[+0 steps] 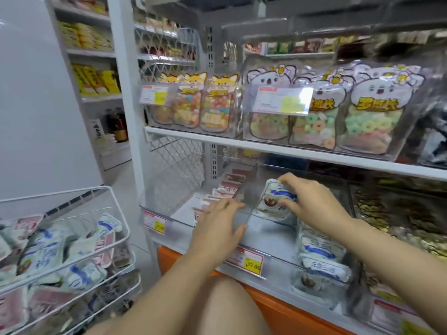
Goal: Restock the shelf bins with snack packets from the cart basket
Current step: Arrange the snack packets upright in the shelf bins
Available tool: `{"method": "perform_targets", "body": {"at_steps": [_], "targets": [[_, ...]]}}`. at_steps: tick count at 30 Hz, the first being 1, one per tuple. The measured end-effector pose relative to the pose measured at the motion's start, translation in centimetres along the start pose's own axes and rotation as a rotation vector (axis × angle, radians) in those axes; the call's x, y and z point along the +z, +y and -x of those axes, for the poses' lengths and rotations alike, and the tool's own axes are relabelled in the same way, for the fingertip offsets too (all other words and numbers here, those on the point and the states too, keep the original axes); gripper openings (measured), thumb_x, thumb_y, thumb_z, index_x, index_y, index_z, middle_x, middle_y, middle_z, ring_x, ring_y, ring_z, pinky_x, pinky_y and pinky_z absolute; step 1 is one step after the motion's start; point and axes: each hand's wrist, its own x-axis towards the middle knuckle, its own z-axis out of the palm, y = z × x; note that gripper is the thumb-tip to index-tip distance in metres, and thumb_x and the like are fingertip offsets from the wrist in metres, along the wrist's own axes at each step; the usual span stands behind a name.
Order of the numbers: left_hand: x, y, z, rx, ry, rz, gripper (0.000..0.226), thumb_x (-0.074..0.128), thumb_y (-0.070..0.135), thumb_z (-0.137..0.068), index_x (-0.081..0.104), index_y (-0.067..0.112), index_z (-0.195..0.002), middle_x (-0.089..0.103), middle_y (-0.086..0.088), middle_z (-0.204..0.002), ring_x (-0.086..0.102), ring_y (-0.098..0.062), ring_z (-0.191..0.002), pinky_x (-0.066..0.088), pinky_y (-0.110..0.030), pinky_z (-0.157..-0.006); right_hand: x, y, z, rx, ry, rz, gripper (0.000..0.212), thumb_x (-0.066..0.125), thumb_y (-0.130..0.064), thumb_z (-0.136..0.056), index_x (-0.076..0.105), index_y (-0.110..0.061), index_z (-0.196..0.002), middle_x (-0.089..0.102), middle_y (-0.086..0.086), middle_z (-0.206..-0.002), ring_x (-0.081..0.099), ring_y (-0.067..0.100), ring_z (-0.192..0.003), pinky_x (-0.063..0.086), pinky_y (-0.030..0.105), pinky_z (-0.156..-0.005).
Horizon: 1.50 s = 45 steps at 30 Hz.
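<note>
Snack packet (pixel 274 201) standing tilted, top end pointing far, just left of your right hand (pixel 312 201), fingers pinching it, your left hand (pixel 217 221) flat on the clear bin (pixel 266 235)

Left hand (pixel 217 228) lies flat, right hand (pixel 312 202) curled, gripping.

A shop aisle: white shelves (pixel 266 144) carry clear bins (pixel 174 189) fronted with red-and-yellow price tags (pixel 244 259), rows of identical candy bags (pixel 370 112) at 1 o'clock, more stocked shelving (pixel 92 78) at 10 o'clock, and a wire cart basket (pixel 120 210) of snack packets (pixel 41 257) at 8 o'clock
</note>
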Motion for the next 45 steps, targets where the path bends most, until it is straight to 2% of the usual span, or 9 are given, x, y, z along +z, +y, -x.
{"method": "perform_targets", "body": {"at_steps": [5,11,17,23,26,30,35,40,45], "targets": [[2.3,-0.8,-0.3,0.016,-0.021,-0.024,0.048,0.061,0.036,-0.092,0.048,0.035,-0.138,0.035,0.011,-0.152,0.037,-0.014,-0.139,0.034,-0.037,-0.112,4.2,4.5,-3.9,0.191,-0.195,0.019,0.057,0.061,-0.037,-0.095,0.037,-0.023,-0.145,0.061,0.012,-0.127,0.06,0.031,-0.111,0.05,0.038,-0.087],[3.6,-1.4,0.2,0.09,0.086,0.026,0.047,0.06,0.029,-0.085,0.056,0.029,-0.132,0.042,0.005,-0.15,0.04,-0.02,-0.137,0.033,-0.038,-0.113,7.9,7.8,-6.6,0.256,-0.297,0.118,0.069,0.063,-0.037,-0.093,0.028,-0.027,-0.152,0.039,0.011,-0.152,0.047,0.031,-0.13,0.043,0.039,-0.105],[3.9,-1.6,0.2,0.085,0.102,0.061,0.046,0.06,0.027,-0.085,0.056,0.027,-0.131,0.042,0.004,-0.15,0.042,-0.021,-0.136,0.035,-0.044,-0.113,9.0,7.7,-6.6,0.193,-0.302,0.384,0.048,0.067,-0.029,-0.087,0.046,-0.023,-0.131,0.057,0.01,-0.129,0.058,0.031,-0.111,0.049,0.037,-0.092],[3.8,-1.5,0.3,0.083,0.064,0.033,0.046,0.061,0.026,-0.09,0.053,0.029,-0.135,0.035,0.008,-0.153,0.034,-0.017,-0.141,0.029,-0.041,-0.117,8.5,7.2,-6.5,0.185,-0.259,0.54,0.039,0.064,-0.04,-0.09,0.056,-0.023,-0.124,0.057,0.005,-0.13,0.054,0.028,-0.119,0.04,0.043,-0.101],[3.7,-1.4,0.3,0.077,0.057,0.03,0.046,0.06,0.027,-0.091,0.052,0.03,-0.136,0.033,0.009,-0.154,0.033,-0.016,-0.141,0.028,-0.042,-0.117,8.4,7.2,-6.3,0.189,-0.249,0.529,0.03,0.061,-0.04,-0.093,0.056,-0.022,-0.117,0.061,0.004,-0.118,0.059,0.026,-0.107,0.043,0.039,-0.096],[3.6,-1.3,0.3,0.065,0.046,0.012,0.045,0.059,0.029,-0.092,0.051,0.031,-0.136,0.032,0.01,-0.154,0.033,-0.017,-0.141,0.028,-0.04,-0.117,8.1,7.7,-6.0,0.213,-0.274,0.424,0.036,0.061,-0.043,-0.094,0.054,-0.024,-0.123,0.063,0.004,-0.118,0.059,0.026,-0.108,0.042,0.037,-0.096],[3.4,-1.2,0.4,0.06,0.02,-0.019,0.045,0.055,0.032,-0.095,0.047,0.035,-0.139,0.025,0.013,-0.157,0.027,-0.013,-0.143,0.022,-0.035,-0.119,8.0,7.6,-5.9,0.176,-0.274,0.449,0.029,0.06,-0.04,-0.094,0.054,-0.021,-0.115,0.063,0.006,-0.108,0.057,0.03,-0.107,0.045,0.037,-0.095],[3.3,-1.1,0.5,0.061,0.012,-0.025,0.045,0.054,0.033,-0.095,0.046,0.036,-0.139,0.023,0.015,-0.157,0.024,-0.011,-0.144,0.02,-0.033,-0.119,7.9,7.6,-5.8,0.18,-0.262,0.393,0.033,0.061,-0.039,-0.094,0.053,-0.024,-0.123,0.061,0.006,-0.115,0.055,0.03,-0.111,0.044,0.037,-0.098],[3.2,-1.1,0.5,0.058,0.01,-0.027,0.044,0.054,0.033,-0.096,0.046,0.036,-0.139,0.022,0.014,-0.158,0.024,-0.012,-0.145,0.021,-0.034,-0.119,7.7,6.8,-5.8,0.138,-0.226,0.495,0.043,0.065,-0.036,-0.092,0.051,-0.026,-0.132,0.059,0.003,-0.126,0.052,0.029,-0.119,0.036,0.039,-0.103]]}}
